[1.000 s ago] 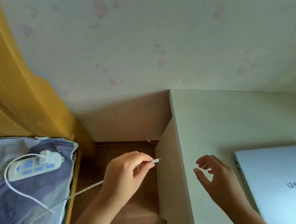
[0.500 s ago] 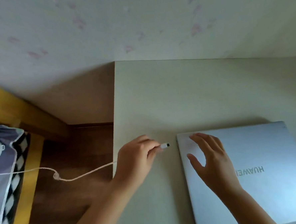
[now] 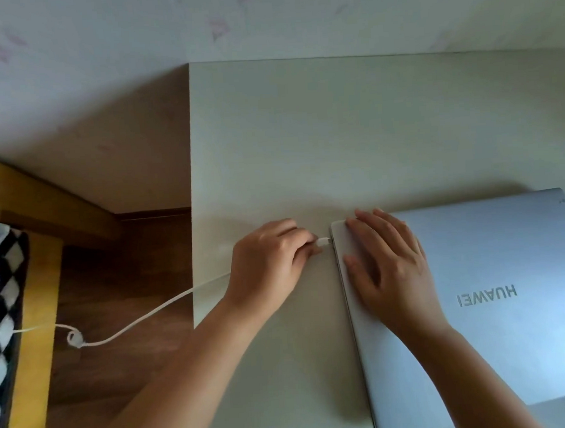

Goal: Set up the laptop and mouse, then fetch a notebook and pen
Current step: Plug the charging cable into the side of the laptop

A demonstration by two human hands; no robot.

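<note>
Left hand [image 3: 270,261] and right hand [image 3: 390,263]: both bare, no rings, watch or gloves seen. Forearms bare to frame edge; no sleeve in view.

The left hand [image 3: 271,264] covers the cable [image 3: 142,318] behind its plug, the right hand [image 3: 390,263] hides part of the laptop [image 3: 511,299] lid, and the frame cuts the laptop's near corner.

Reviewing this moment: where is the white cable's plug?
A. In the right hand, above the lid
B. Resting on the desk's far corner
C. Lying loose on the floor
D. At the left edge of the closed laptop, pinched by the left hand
D: the left hand pinches the plug against the closed laptop's left edge, while the right hand rests flat on the lid.
</note>
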